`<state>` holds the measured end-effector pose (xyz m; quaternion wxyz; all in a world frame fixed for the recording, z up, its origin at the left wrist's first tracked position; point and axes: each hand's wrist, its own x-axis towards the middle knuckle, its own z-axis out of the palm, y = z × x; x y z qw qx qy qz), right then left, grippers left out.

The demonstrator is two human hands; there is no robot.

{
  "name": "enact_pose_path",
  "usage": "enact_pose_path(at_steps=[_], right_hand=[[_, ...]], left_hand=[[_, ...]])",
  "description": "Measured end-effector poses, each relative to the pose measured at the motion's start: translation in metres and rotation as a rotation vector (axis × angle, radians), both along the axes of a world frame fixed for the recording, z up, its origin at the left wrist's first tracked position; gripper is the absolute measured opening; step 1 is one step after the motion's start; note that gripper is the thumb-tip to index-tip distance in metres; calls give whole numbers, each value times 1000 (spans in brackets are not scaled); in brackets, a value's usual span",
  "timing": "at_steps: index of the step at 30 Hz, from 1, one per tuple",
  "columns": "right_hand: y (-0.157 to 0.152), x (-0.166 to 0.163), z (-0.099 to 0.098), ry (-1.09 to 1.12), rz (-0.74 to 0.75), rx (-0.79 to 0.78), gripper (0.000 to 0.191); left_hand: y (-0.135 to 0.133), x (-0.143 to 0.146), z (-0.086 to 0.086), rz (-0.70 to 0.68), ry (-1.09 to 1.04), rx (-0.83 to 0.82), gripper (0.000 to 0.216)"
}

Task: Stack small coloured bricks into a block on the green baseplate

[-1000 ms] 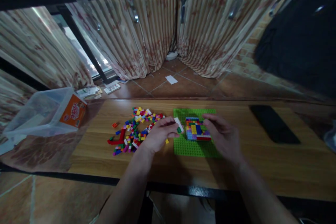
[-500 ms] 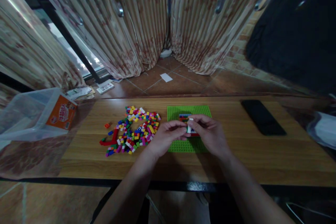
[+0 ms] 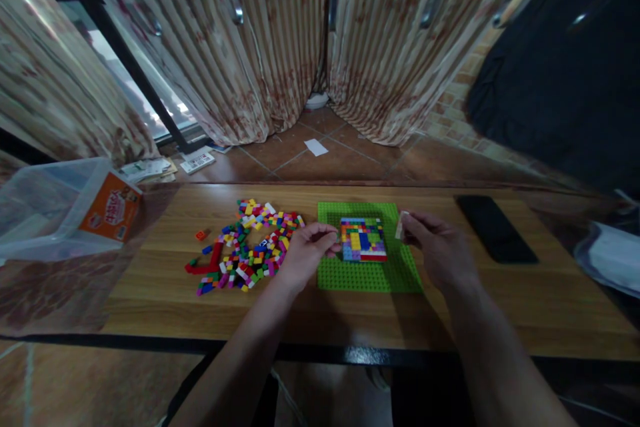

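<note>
A block of multicoloured toy bricks [image 3: 364,240] is built up on a green studded baseplate [image 3: 360,278]. My right hand [image 3: 440,247] is closed, pinching a long white brick [image 3: 401,225] above the baseplate's right side, apart from the built block. On the other side, my left hand [image 3: 313,250] is over the baseplate's left edge, thumb and forefinger pressed together. Whatever sits between those fingertips is too small to make out. Left of that hand lies a loose heap of small coloured bricks [image 3: 255,255].
A black phone [image 3: 496,228] lies on the wooden table [image 3: 210,317] at the right. At far left stands a clear plastic bin [image 3: 47,213] with an orange label. An orange brick [image 3: 201,235] and red bricks [image 3: 216,258] lie left of the heap.
My hands have parted from over the built block, which now shows. The right hand has moved right with the white brick; the left has shifted slightly left.
</note>
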<state>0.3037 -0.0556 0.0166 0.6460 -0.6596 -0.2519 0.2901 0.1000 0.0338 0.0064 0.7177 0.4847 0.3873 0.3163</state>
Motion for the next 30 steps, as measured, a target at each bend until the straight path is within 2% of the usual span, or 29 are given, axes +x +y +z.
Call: enact_pose_path(at_steps=[5, 10, 13, 18, 30], right_hand=[[-7, 10, 0, -47, 103, -206, 46], [-3, 0, -7, -72, 166, -272, 54], [-1, 1, -17, -144, 181, -289, 49], [-1, 5, -26, -257, 174, -325, 44], [4, -4, -24, -168, 185, -272, 56]], left_hand=[[10, -1, -5, 40, 185, 133, 4], [9, -1, -11, -38, 249, 291, 9], [8, 0, -15, -70, 267, 365, 10], [7, 0, -17, -94, 257, 380, 11], [7, -1, -20, -92, 260, 432, 12]])
